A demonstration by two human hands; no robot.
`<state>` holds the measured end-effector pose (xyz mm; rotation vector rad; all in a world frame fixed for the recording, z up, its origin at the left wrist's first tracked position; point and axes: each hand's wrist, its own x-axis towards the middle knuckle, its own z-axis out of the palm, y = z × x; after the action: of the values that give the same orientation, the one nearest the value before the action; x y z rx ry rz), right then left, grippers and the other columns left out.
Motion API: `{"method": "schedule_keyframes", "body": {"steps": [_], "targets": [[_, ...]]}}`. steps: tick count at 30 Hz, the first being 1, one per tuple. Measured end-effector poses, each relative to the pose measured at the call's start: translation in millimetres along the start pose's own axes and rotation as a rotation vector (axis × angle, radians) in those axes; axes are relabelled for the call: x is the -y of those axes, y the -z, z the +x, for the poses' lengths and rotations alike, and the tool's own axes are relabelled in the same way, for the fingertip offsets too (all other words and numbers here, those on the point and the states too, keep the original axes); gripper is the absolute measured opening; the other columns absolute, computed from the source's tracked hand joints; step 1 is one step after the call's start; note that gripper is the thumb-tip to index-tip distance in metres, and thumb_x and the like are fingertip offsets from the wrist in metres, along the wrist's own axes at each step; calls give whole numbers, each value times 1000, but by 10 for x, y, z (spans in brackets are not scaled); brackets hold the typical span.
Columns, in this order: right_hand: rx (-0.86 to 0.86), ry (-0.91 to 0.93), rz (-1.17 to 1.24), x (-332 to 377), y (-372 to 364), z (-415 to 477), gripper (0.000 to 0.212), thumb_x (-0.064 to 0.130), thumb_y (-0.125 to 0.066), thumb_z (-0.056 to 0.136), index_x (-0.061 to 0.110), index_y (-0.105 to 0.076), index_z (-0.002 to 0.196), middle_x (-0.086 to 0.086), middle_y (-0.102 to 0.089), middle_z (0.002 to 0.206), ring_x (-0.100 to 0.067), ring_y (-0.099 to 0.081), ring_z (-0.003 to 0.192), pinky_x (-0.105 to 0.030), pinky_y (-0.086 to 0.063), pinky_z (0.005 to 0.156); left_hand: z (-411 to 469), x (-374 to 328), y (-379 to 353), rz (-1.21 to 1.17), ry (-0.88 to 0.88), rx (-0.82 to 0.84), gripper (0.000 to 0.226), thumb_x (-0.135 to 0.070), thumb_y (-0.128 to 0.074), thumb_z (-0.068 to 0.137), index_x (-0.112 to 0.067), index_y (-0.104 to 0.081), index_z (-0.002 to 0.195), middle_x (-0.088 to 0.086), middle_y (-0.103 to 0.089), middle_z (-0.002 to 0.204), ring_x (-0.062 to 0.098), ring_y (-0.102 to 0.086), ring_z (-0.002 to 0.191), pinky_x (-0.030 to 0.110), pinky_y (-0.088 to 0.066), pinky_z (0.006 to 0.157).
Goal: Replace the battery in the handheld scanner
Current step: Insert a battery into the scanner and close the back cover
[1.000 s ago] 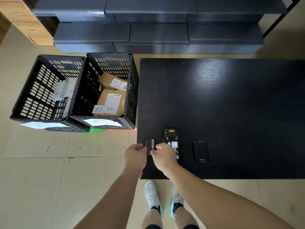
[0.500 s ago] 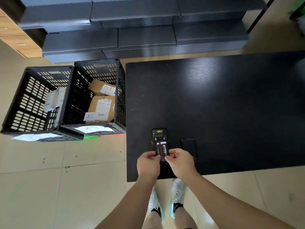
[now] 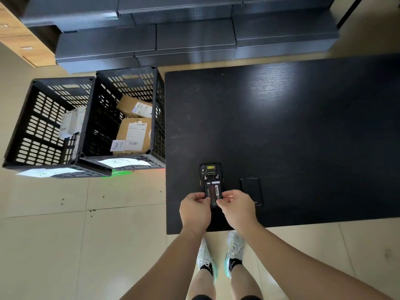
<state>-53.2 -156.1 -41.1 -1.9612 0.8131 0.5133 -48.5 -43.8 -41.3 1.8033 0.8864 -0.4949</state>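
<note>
The black handheld scanner (image 3: 210, 172) lies face down near the front edge of the black table (image 3: 281, 137), its back open. A black battery (image 3: 213, 191) with a red and white label lies in the open back. My left hand (image 3: 194, 210) pinches the battery's lower left edge and my right hand (image 3: 238, 207) pinches its lower right edge. The scanner's lower end is hidden under my fingers. The black back cover (image 3: 251, 189) lies flat on the table just right of the scanner, partly behind my right hand.
Two black perforated crates (image 3: 52, 126) stand on the tiled floor left of the table; the nearer one holds cardboard parcels (image 3: 134, 135). Dark grey boxes (image 3: 194, 33) are stacked beyond the table. My feet stand below the table's front edge.
The battery was held left of the scanner one second ago; both hands carried it right over the scanner's open back, and it now lies lower in the compartment. The view has shifted.
</note>
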Motion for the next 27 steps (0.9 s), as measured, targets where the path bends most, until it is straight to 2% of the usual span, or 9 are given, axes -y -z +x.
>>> {"method": "schedule_keyframes", "body": {"steps": [3, 5, 8, 11, 12, 14, 18, 24, 27], "targets": [[-4, 12, -10, 5, 2, 21, 23, 17, -75, 80, 13, -73, 103, 1, -75, 88, -13, -69, 80, -30, -55, 79, -2, -17, -6, 20, -14, -23, 11, -16, -71, 83, -20, -71, 94, -3, -74, 77, 18, -72, 76, 42, -60, 82], [-7, 23, -47, 26, 20, 29, 23, 18, -74, 82, 14, -73, 104, -1, -76, 93, -10, -65, 80, -21, -47, 75, -1, -32, -12, 28, -16, -34, 13, -17, -71, 84, -17, -72, 97, -3, -73, 77, 18, -71, 76, 41, -59, 82], [-21, 30, -52, 51, 34, 36, 24, 17, -75, 81, 13, -73, 104, -2, -76, 94, -11, -67, 84, -17, -44, 72, 10, -34, -17, 54, -25, -47, 14, -18, -72, 84, -16, -72, 99, -4, -72, 78, 17, -71, 76, 38, -59, 81], [-38, 50, -79, 70, 29, 41, 23, 17, -74, 82, 13, -74, 105, -2, -76, 96, -5, -59, 75, -3, -35, 58, 21, -37, -18, 58, -26, -56, 12, -20, -72, 84, -17, -71, 96, -4, -72, 77, 17, -71, 76, 38, -59, 81], [-43, 56, -85, 75, 23, 48, 23, 17, -74, 82, 12, -74, 105, -2, -76, 97, -4, -57, 74, -3, -34, 56, 28, -38, -20, 59, -27, -62, 12, -20, -72, 84, -17, -71, 95, -5, -72, 76, 16, -70, 75, 37, -59, 80], [-50, 60, -100, 84, 12, 57, 24, 17, -74, 82, 11, -74, 105, -3, -76, 98, -5, -57, 75, -10, -39, 62, 32, -52, -23, 70, -32, -72, 11, -19, -73, 84, -16, -71, 95, -6, -70, 75, 12, -67, 73, 32, -57, 77], [-54, 70, -112, 78, -23, 54, 23, 17, -75, 82, 11, -74, 104, -3, -77, 95, -13, -69, 86, -17, -44, 73, 28, -59, -36, 107, -56, -89, 9, -18, -72, 86, -16, -69, 94, -8, -68, 74, 4, -62, 69, 21, -46, 65], [-66, 74, -50, 43, -22, 46, 26, 14, -77, 80, 8, -76, 105, -8, -77, 94, -17, -72, 87, -22, -52, 79, 42, -42, -59, 163, -102, -112, 9, -18, -72, 85, -13, -70, 93, -6, -68, 73, 12, -64, 71, 31, -55, 75], [-75, 63, -25, 13, -29, 54, 25, 15, -79, 77, 11, -75, 102, -5, -77, 90, -15, -71, 82, -22, -53, 75, 49, -31, -58, 184, -124, -105, 10, -19, -72, 85, -13, -70, 94, -6, -67, 73, 13, -63, 71, 28, -52, 73]]}}
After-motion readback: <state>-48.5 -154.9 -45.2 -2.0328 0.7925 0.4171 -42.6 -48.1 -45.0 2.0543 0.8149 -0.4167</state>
